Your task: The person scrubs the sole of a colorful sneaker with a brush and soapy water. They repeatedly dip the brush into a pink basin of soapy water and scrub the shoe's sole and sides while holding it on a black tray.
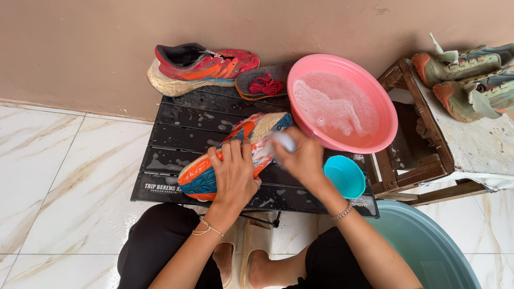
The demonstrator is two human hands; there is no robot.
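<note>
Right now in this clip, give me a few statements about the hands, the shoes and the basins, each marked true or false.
1. The left hand grips an orange and blue shoe turned sole-up. True.
2. The right hand is dipped in the pink basin. False: it is at the shoe, holding a blurred whitish object against the sole.
3. The pink basin holds foamy water. True.
4. The small turquoise bowl sits inside the pink basin. False: it stands on the black slatted table, beside the basin.
5. A second red shoe lies at the far edge of the table by the wall. True.
</note>
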